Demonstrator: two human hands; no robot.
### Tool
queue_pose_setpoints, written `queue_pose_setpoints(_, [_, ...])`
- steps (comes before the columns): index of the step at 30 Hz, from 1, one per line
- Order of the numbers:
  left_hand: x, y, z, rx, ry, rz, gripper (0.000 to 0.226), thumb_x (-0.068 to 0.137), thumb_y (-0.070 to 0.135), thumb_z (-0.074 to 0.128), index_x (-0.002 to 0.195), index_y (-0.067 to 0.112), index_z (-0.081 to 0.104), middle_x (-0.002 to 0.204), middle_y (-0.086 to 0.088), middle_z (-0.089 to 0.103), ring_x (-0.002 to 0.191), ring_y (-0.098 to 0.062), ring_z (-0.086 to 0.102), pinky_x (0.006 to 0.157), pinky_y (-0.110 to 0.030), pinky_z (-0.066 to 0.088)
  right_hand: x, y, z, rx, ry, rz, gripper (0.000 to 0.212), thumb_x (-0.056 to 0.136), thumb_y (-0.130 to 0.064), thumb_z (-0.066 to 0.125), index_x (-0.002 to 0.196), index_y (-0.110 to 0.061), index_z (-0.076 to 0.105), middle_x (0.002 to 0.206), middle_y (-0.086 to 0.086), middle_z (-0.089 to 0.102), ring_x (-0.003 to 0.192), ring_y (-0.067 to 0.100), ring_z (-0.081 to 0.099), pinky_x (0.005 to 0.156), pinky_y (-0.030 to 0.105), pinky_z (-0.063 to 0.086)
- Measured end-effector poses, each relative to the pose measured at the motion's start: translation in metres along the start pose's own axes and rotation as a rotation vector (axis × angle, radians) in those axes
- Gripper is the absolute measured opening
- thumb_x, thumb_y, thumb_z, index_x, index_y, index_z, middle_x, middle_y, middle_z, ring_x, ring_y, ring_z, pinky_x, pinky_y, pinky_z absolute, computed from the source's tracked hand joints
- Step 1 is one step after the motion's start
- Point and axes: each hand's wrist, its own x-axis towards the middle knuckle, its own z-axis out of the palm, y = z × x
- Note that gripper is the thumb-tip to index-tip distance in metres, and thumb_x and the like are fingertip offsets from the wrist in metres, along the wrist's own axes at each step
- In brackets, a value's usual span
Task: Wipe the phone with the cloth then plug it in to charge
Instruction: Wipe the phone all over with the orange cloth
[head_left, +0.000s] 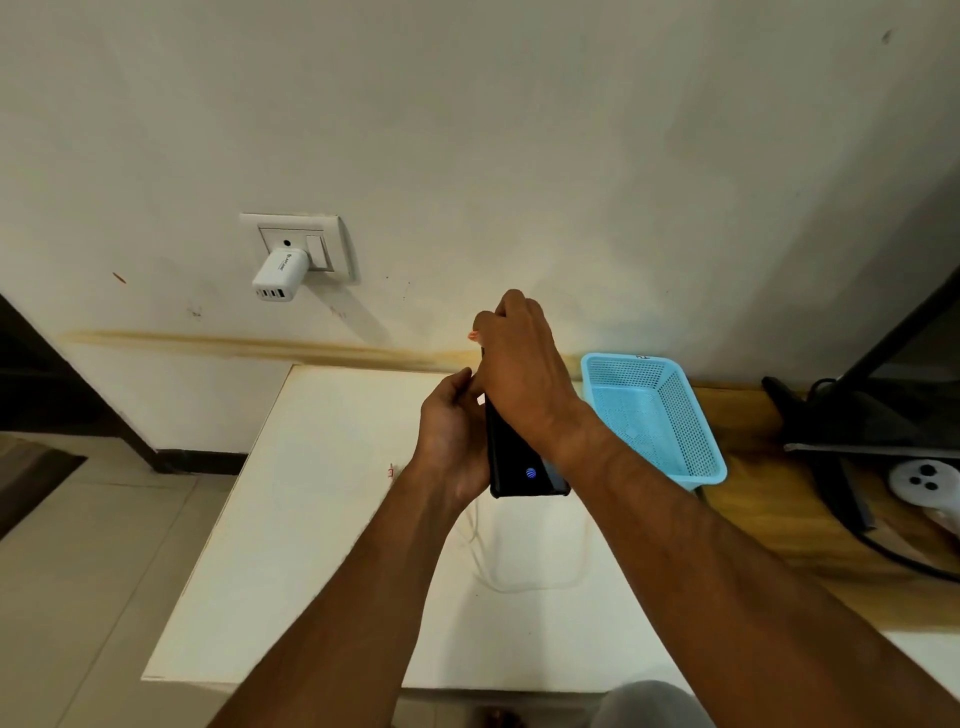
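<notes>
Both hands' fingers (460, 387) curl round the phone (524, 457) (upright).

A white table (311, 519) carries a white cable (485, 566); the adjoining wooden surface (769, 525) holds a blue basket (675, 415).

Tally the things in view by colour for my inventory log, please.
Black: 1, the black rectangular phone gripped by both hands.
White: 2, the white plastic charger block in the wall socket; the thin white cable on the table.
Blue: 1, the light blue perforated plastic basket.
Total: 4
</notes>
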Motion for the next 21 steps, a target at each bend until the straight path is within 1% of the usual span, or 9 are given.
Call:
queue_pose_setpoints(1, [0.0,0.0,-0.001,-0.011,-0.033,-0.005,0.039,0.102,0.038,0.039,0.104,0.013,0.069,0.094,-0.008,0.077,0.084,-0.025,0.076,0.076,-0.035,0.06,0.0,-0.001,-0.002,-0.014,-0.015,-0.015,0.015,0.084,0.002,0.059,0.097,-0.006,0.061,0.107,0.012,0.053,0.1,0.026,0.049,0.081,0.039,0.05])
queue_pose_setpoints(3, [-0.001,0.001,-0.002,0.014,-0.007,0.011,0.035,0.1,0.036,0.041,0.101,0.013,0.067,0.094,-0.008,0.075,0.085,-0.026,0.074,0.081,-0.035,0.058,0.001,0.001,-0.004,-0.018,-0.031,-0.051,0.016,0.084,0.001,0.058,0.098,-0.005,0.064,0.104,0.011,0.053,0.1,0.026,0.048,0.08,0.038,0.048])
queue_pose_setpoints(5, [0.0,0.003,-0.004,0.027,0.013,0.012,0.034,0.098,0.037,0.043,0.102,0.015,0.068,0.095,-0.008,0.073,0.088,-0.026,0.071,0.086,-0.037,0.056,0.004,0.011,-0.006,-0.002,-0.009,-0.01,0.014,0.085,-0.001,0.052,0.092,-0.004,0.064,0.097,0.011,0.053,0.096,0.029,0.048,0.078,0.04,0.044])
queue_pose_setpoints(7, [0.001,0.005,-0.007,0.045,0.029,0.016,0.036,0.098,0.038,0.042,0.102,0.017,0.071,0.097,-0.008,0.071,0.089,-0.027,0.069,0.09,-0.039,0.053,0.006,0.024,-0.005,-0.004,-0.003,0.053,0.019,0.085,-0.001,0.046,0.09,-0.002,0.064,0.095,0.014,0.054,0.094,0.033,0.049,0.079,0.041,0.043])
queue_pose_setpoints(10, [0.002,0.002,-0.003,0.067,0.027,-0.009,0.033,0.097,0.037,0.045,0.099,0.016,0.07,0.098,-0.008,0.071,0.086,-0.025,0.071,0.083,-0.037,0.057,0.006,0.022,-0.003,-0.014,-0.013,0.053,0.018,0.087,-0.001,0.047,0.091,-0.003,0.065,0.094,0.013,0.055,0.094,0.031,0.051,0.08,0.041,0.044])
queue_pose_setpoints(15, [-0.004,-0.001,0.005,0.062,-0.019,-0.032,0.034,0.097,0.032,0.044,0.092,0.012,0.072,0.094,-0.01,0.074,0.084,-0.025,0.073,0.079,-0.035,0.058,0.006,0.007,0.001,0.029,-0.065,-0.062,0.019,0.084,0.003,0.055,0.091,-0.009,0.068,0.093,0.007,0.058,0.094,0.026,0.049,0.079,0.038,0.046])
queue_pose_setpoints(16, [-0.004,0.002,0.005,0.062,-0.02,-0.017,0.033,0.097,0.032,0.045,0.092,0.013,0.072,0.093,-0.009,0.073,0.082,-0.024,0.073,0.076,-0.034,0.06,0.007,0.011,0.0,0.02,-0.05,-0.057,0.02,0.084,0.001,0.053,0.09,-0.01,0.067,0.092,0.007,0.058,0.093,0.026,0.049,0.078,0.037,0.044])
queue_pose_setpoints(19, [-0.003,0.008,0.003,0.073,-0.019,0.013,0.031,0.097,0.034,0.044,0.107,0.015,0.068,0.098,-0.007,0.07,0.083,-0.023,0.07,0.078,-0.033,0.059,0.011,0.032,-0.003,-0.027,-0.003,0.04,0.022,0.084,0.0,0.047,0.09,-0.007,0.068,0.089,0.012,0.058,0.09,0.033,0.052,0.073,0.034,0.035])
queue_pose_setpoints(21, [-0.002,0.008,0.004,0.095,-0.002,0.005,0.032,0.097,0.035,0.044,0.107,0.016,0.068,0.097,-0.006,0.071,0.081,-0.022,0.071,0.077,-0.033,0.059,0.011,0.039,-0.003,-0.03,0.009,0.083,0.024,0.083,0.003,0.047,0.09,-0.004,0.069,0.089,0.015,0.059,0.09,0.035,0.053,0.072,0.034,0.033])
